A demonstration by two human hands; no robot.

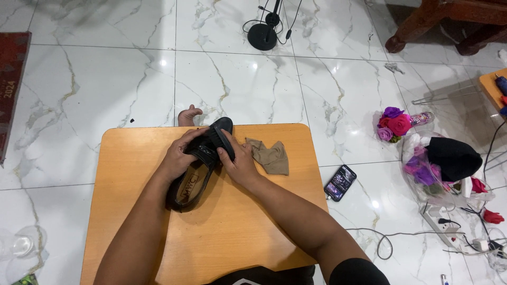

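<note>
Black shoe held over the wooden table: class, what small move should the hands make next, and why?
Probably the right hand should reach for the tan cloth. Both hands grip the black shoe at its toe end, the left hand steadying it, and the cloth lies unused on the table just beside the right hand.

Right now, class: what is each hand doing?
Left hand: closed on the black shoe, gripping its upper.
Right hand: closed on the same shoe near the toe, beside the tan cloth.
</note>
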